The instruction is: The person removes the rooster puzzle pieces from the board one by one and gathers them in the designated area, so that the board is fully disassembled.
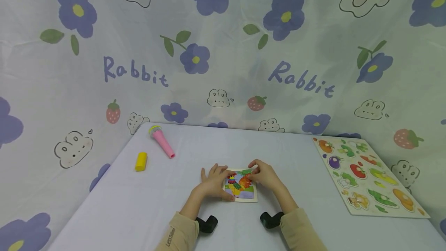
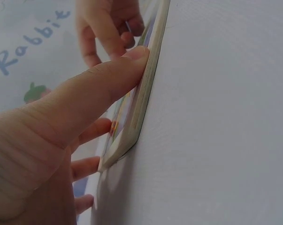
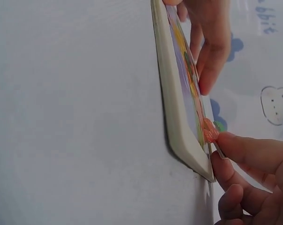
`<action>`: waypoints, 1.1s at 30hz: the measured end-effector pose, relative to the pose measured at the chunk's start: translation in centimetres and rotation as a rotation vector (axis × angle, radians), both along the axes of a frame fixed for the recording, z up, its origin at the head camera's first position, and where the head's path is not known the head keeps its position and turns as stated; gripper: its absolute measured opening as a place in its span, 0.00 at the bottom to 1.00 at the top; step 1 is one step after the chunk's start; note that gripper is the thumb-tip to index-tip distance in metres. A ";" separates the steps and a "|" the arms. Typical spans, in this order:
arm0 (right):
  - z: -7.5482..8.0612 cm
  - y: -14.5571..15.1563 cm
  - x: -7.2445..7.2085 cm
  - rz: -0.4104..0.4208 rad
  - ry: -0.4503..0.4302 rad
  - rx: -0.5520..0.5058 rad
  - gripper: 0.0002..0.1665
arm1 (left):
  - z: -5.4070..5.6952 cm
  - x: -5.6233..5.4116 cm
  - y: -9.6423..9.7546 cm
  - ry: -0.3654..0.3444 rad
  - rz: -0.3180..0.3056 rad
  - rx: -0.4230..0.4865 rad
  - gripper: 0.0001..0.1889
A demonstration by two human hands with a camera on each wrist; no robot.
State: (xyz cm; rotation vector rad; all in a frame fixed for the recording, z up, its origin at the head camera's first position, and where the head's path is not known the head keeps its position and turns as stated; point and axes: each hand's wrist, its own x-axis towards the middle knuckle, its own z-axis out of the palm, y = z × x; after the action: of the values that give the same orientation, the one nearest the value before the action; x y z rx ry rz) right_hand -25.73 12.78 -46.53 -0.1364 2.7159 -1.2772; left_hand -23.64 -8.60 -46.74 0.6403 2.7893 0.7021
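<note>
A small square puzzle board with a pale frame and a colourful rooster picture lies on the white table. My left hand rests across its left side, fingers spread. In the left wrist view the thumb presses on the near edge of the frame. At the board's right side my right hand pinches a puzzle piece with orange-red and green print. That piece is tilted, its edge raised above the frame in the right wrist view. My right fingertips hide part of it.
A pink toy microphone and a yellow cylinder-like block lie at the back left of the table. On the right is a large vegetable puzzle board. Behind the table hangs a printed cloth.
</note>
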 end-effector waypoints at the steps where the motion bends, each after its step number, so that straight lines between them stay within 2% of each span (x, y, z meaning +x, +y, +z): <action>1: 0.0 0.1 0.0 -0.012 -0.008 -0.011 0.18 | 0.0 0.0 0.0 -0.001 -0.001 0.001 0.42; 7: -0.1 0.6 0.1 -0.080 -0.044 -0.062 0.17 | 0.1 0.1 0.0 -0.007 0.000 0.005 0.42; 17: -0.3 1.7 0.0 -0.150 -0.101 -0.255 0.14 | 0.2 0.2 0.0 -0.011 -0.003 0.004 0.42; 33: -0.1 4.1 0.5 -0.217 -0.104 -0.289 0.16 | 0.2 0.2 -0.1 -0.012 -0.013 0.010 0.43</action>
State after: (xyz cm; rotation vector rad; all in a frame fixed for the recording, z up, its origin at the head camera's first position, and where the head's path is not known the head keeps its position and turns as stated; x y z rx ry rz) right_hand -25.22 16.91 -46.60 0.1960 2.4985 -1.6806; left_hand -23.48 -8.73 -46.58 0.6533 2.7701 0.7161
